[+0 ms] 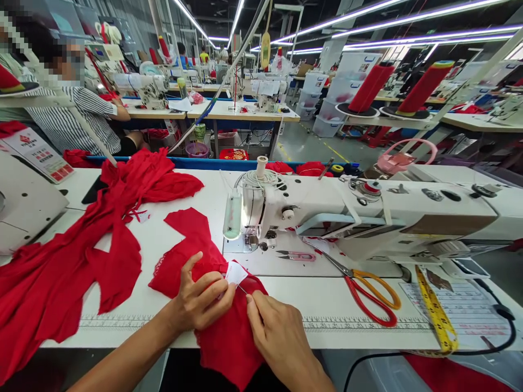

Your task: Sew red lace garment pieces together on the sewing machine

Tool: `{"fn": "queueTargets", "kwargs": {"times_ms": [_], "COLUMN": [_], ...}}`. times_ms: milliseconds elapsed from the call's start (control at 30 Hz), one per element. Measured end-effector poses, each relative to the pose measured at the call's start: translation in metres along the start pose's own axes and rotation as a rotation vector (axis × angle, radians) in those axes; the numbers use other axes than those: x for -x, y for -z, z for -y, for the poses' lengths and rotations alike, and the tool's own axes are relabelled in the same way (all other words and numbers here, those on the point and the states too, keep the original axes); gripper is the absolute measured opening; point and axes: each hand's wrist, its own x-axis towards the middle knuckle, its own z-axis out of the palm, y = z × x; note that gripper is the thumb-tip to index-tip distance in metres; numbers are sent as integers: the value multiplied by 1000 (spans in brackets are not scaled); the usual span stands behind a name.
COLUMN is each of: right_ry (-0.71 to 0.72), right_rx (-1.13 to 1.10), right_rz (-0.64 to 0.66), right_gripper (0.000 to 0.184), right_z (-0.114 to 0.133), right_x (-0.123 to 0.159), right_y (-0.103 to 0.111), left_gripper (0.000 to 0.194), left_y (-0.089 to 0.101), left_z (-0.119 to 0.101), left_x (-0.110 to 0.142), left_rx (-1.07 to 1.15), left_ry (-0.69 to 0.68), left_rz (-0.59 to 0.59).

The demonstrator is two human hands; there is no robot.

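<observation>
A piece of red fabric [235,348] lies across the front table edge, partly hanging down. On it sits a small white label [236,272]. My left hand [204,291] pinches the fabric at the label's left side, forefinger raised. My right hand [280,332] is closed on a thin pointed metal tool [242,289], its tip at the label's lower edge; the rest of the tool is hidden in the fingers. Behind both hands stands a white sewing machine [433,204], its needle area [252,239] just beyond the cloth.
A heap of red garments [110,218] covers the table's left. To the right lie thread snips [296,256], large scissors [368,288] and a yellow tape measure [435,310]. Red thread cones [370,90] stand above. At the far left, a person in a striped shirt [73,120] sits.
</observation>
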Motion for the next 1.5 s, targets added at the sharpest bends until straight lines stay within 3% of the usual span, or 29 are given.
{"fn": "queueTargets", "kwargs": {"times_ms": [333, 700, 900, 1133, 1300, 1500], "right_ry": [-23, -141, -288, 21, 63, 66], "right_rx": [-61, -370, -467, -132, 22, 34], "right_rz": [15, 71, -56, -16, -55, -52], "right_gripper": [39, 40, 39, 37, 37, 38], "right_z": [0, 4, -12, 2, 8, 7], "right_x": [-2, -4, -13, 1, 4, 4], "right_y": [-1, -9, 2, 7, -2, -2], "left_gripper": [23, 21, 21, 18, 19, 17], "left_y": [2, -1, -2, -3, -2, -3], "left_z": [0, 1, 1, 0, 0, 1], "left_x": [-2, -1, 3, 1, 0, 2], "left_rx": [11, 12, 75, 109, 94, 90], "left_ry": [-10, 20, 59, 110, 90, 93], "left_rz": [2, -13, 16, -5, -41, -45]}}
